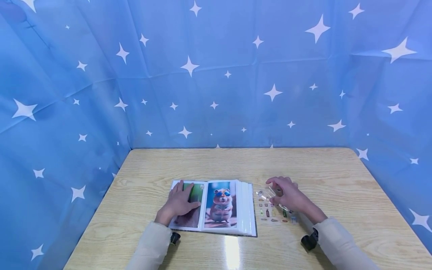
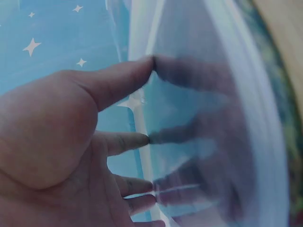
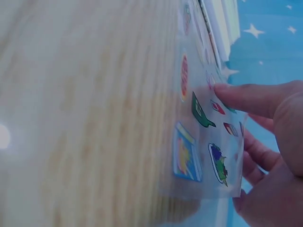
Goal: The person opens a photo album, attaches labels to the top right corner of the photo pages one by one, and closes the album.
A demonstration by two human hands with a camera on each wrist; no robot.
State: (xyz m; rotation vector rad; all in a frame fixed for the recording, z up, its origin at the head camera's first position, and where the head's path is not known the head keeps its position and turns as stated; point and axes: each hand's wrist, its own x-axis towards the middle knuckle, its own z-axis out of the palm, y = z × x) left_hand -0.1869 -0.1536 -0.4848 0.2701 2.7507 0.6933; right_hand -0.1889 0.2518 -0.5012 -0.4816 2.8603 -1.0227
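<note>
A photo album (image 1: 248, 210) lies spread on the table, a picture of a hamster in sunglasses (image 1: 221, 208) on its right page. My left hand (image 1: 180, 204) rests on the left page with fingers spread; in the left wrist view its fingertips (image 2: 142, 66) touch the glossy page. Right of the album is a clear sticker sheet (image 1: 266, 215) with small food and bottle stickers. My right hand (image 1: 287, 193) is at its upper part. In the right wrist view the thumb (image 3: 232, 94) lies against the sheet's front, other fingers (image 3: 258, 151) behind its raised edge.
The wooden table (image 1: 337, 187) reaches back to a blue curtain (image 1: 229, 48) with white stars, which also hangs at both sides. Dark wrist cameras (image 1: 309, 242) sit at both sleeves. A bright glare (image 1: 232, 251) lies on the table in front of the album.
</note>
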